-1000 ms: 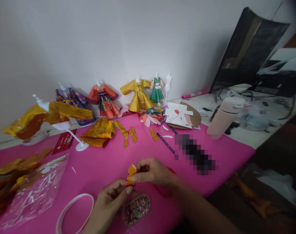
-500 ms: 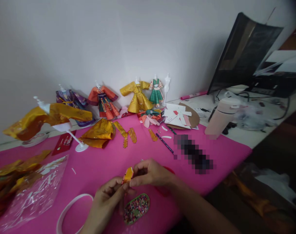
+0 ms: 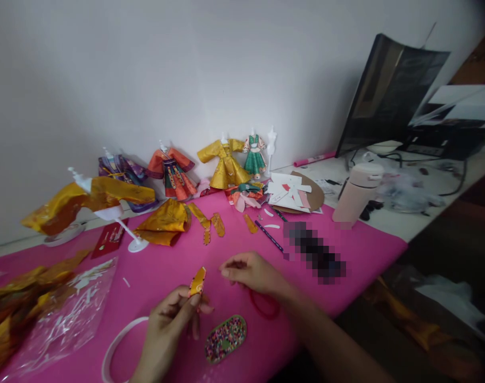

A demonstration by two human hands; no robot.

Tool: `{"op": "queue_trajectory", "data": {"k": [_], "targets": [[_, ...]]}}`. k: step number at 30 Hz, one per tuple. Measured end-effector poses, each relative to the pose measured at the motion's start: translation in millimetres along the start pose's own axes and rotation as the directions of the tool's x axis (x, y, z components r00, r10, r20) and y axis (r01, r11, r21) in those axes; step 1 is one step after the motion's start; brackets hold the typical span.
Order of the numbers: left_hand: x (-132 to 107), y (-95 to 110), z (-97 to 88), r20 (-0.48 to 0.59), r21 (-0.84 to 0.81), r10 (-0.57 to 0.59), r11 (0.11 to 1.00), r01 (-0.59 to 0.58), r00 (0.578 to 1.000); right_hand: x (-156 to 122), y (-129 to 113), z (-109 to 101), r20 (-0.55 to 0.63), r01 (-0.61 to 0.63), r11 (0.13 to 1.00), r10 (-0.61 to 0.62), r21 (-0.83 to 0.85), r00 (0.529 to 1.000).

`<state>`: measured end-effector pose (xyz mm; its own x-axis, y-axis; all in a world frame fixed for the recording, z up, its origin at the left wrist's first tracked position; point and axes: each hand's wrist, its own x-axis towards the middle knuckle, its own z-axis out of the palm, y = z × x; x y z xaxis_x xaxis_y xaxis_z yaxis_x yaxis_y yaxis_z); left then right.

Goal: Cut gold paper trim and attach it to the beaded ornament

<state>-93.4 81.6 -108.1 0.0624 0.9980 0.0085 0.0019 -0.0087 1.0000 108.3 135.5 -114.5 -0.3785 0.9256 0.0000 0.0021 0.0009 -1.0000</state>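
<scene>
**Fingertip Work Above a Tray of Beads**

A small yellow fabric piece (image 3: 196, 283), its border dotted with what look like beads, tilts between thumb and fingers of the left hand (image 3: 170, 314), raised over the pink surface (image 3: 174, 263). The right hand (image 3: 252, 271) hangs near it, not touching, thumb and fingertips drawn narrowly together; whether they pinch a needle or thread cannot be told. If a thread does link the two, a sharp pull could pucker the fabric or loosen its border. The piece is gripped only near its lower end, so a weak pinch could let it twist or drop.

Below, near the surface edge that passes under the right forearm (image 3: 314, 327), lies an open bead tray (image 3: 225, 345). A dipping wrist could tip it and scatter the beads (image 3: 236, 329) over that edge. A red loop (image 3: 257, 308) shows just beneath the right wrist, worn or lying there, and might snag. Beside the left forearm (image 3: 152, 361), a white hoop (image 3: 106, 364) could be nudged by an elbow. Toward the far edge, loose yellow strips (image 3: 217, 224) risk being mixed up.
</scene>
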Motion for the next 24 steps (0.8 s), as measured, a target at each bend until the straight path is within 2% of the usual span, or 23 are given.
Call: {"op": "queue_trajectory", "data": {"k": [3, 5, 8, 11, 13, 14, 17, 24], "targets": [[0, -2, -2.6, -0.036, -0.024, 0.017, 1.0, -0.017, 0.999, -10, -4, -11, -0.125, 0.022, 0.994, -0.035, -0.107, 0.992], [0, -3, -3.1, -0.056, -0.032, 0.021, 0.999, -0.023, 0.998, -25, -8, -28, -0.208, 0.042, 0.981, -0.082, -0.192, 0.975], [1, -3, -3.5, -0.058, -0.044, 0.01, 0.999, -0.013, 0.998, -59, -11, -73, -0.368, 0.043, 0.943, -0.17, -0.33, 0.914], [2, -3, -4.0, -0.048, -0.037, -0.004, 0.999, 0.002, 0.999, -95, -11, -126, -0.529, -0.043, 0.882, -0.242, -0.469, 0.813], [1, -2, -3.5, -0.053, -0.025, -0.005, 1.0, 0.004, 0.999, -114, -9, -153, -0.584, -0.111, 0.826, -0.288, -0.552, 0.759], [1, -1, -2.9, -0.057, -0.021, -0.007, 1.0, 0.006, 0.998, -120, -7, -162, -0.579, -0.134, 0.796, -0.302, -0.59, 0.757], [1, 0, 0.1, -0.077, -0.016, -0.014, 1.0, 0.013, 0.997, -129, 1, -174, -0.547, -0.175, 0.722, -0.319, -0.669, 0.774], [3, -3, -0.5, -0.117, 0.019, -0.018, 1.0, 0.02, 0.993, -123, 12, -174, -0.515, -0.214, 0.635, -0.337, -0.742, 0.788]]}}
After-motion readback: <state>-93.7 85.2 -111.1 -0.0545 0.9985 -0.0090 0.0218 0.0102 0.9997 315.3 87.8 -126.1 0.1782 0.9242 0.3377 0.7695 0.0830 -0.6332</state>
